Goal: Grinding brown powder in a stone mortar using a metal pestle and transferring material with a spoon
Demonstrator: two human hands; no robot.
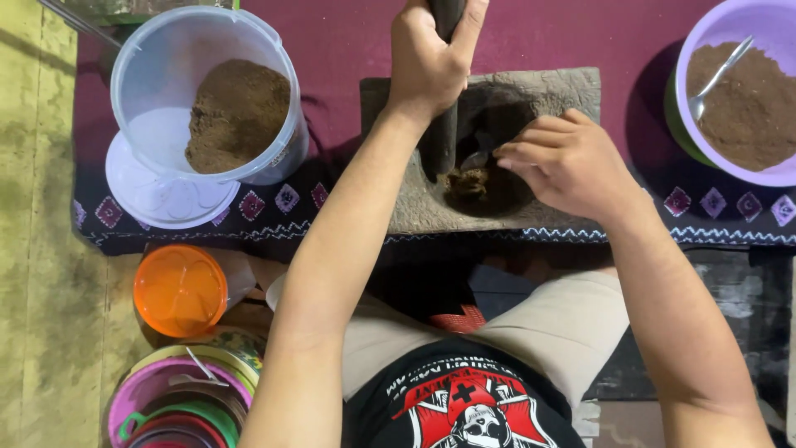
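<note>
Far to my left stands a clear plastic tub (pixel 207 91) on its white lid, a heap of brown powder (pixel 236 112) banked against its right wall. Below it, off the maroon cloth (pixel 348 41), sit an orange lid (pixel 180 290) and a stack of coloured bowls (pixel 178 398).

My left hand (pixel 427 62) is wrapped fully around the dark pestle (pixel 444 124), fingers closed tight on its upper shaft, its lower end down in the hollow of the stone mortar slab (pixel 539 87). The pestle looks heavy, stiff and smooth, so I judge a whole-fist hold high on the shaft suits it best.

My right hand (pixel 568 162) hovers over the hollow, fingers drawn narrow and curled toward the small brown clump (pixel 468 182) beside the pestle's tip; whether they pinch anything I cannot tell. That clump looks soft and crumbly.

Far right, a lilac bowl (pixel 775 25) holds more powder and a metal spoon (pixel 717 79).
</note>
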